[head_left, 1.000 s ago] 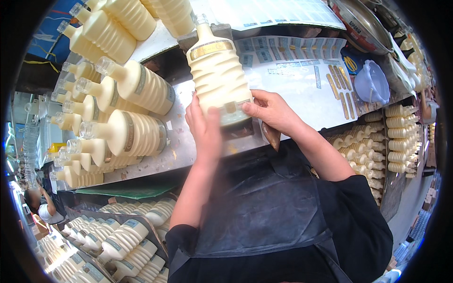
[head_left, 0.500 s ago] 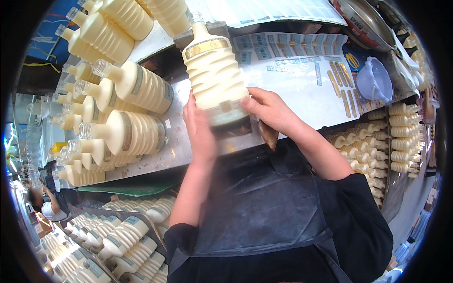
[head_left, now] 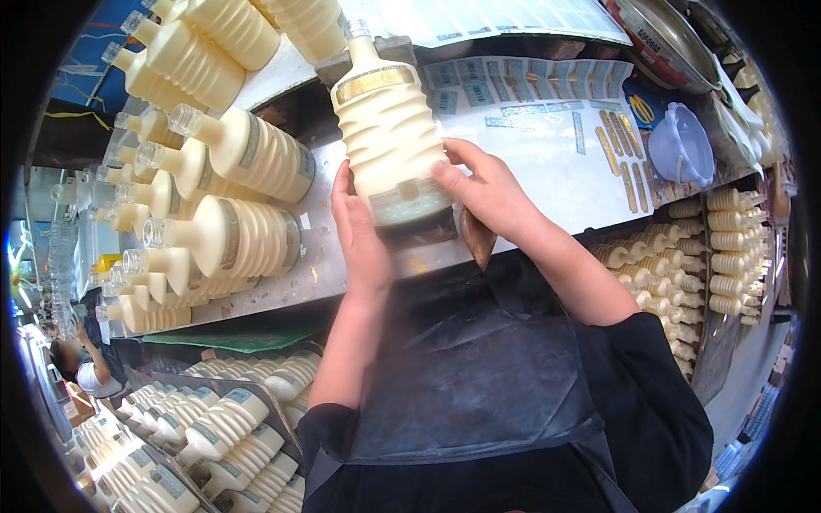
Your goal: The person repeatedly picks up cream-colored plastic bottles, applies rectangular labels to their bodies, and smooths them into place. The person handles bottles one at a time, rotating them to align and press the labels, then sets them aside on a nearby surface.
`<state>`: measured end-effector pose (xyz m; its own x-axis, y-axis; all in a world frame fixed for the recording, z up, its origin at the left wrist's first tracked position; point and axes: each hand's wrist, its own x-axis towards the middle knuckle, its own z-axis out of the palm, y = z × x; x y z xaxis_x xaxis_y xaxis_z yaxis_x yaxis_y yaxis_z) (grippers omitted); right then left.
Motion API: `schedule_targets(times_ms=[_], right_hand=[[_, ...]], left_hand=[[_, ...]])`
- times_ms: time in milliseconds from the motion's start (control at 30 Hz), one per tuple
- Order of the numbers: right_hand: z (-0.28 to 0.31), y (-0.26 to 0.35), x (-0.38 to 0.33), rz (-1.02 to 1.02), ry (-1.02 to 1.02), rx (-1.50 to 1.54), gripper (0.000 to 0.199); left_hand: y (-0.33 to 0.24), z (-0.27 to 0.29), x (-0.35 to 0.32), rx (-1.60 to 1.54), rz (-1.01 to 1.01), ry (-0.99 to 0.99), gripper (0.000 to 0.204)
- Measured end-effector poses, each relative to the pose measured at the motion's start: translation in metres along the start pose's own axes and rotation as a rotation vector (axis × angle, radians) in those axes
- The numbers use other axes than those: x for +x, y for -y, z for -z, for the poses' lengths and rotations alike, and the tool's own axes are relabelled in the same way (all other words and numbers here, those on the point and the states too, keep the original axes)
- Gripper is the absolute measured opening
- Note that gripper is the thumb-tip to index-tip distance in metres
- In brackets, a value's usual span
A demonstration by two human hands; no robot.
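Right hand [head_left: 489, 190] has been moved slightly up the bottle [head_left: 389, 137], which is grasped between it and the left hand [head_left: 363, 244], presumably for steadiness.

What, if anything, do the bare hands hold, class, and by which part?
A cream, ridged bottle: left hand and right hand on opposite sides of its lower body. Cannot tell whether the right also holds the brown, pointed piece beneath.

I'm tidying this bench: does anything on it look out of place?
Slightly: a small white scrap and gold flecks mark the metal worktop, left of the handled bottle, like stray litter.
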<state>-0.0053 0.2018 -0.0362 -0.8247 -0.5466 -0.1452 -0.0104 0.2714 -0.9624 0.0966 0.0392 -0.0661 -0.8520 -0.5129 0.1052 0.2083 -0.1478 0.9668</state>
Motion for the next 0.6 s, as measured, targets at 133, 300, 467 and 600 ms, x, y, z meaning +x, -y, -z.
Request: schedule_targets(times_ms=[133,300,467,600], right_hand=[[-0.001,-0.013,-0.005,0.036,0.031,0.164,0.057],[-0.007,-0.005,-0.014,0.015,0.014,0.14,0.064],[-0.012,-0.002,-0.013,0.037,0.003,0.143,0.067],[-0.014,-0.004,-0.013,0.069,-0.02,0.162,0.066]], left_hand=[[0.003,0.004,0.002,-0.037,0.019,0.002,0.053],[-0.003,0.001,-0.002,-0.167,0.077,-0.032,0.058],[0.009,0.001,-0.002,0.117,0.029,-0.06,0.063],[0.011,0.0,-0.001,0.128,0.007,-0.076,0.064]])
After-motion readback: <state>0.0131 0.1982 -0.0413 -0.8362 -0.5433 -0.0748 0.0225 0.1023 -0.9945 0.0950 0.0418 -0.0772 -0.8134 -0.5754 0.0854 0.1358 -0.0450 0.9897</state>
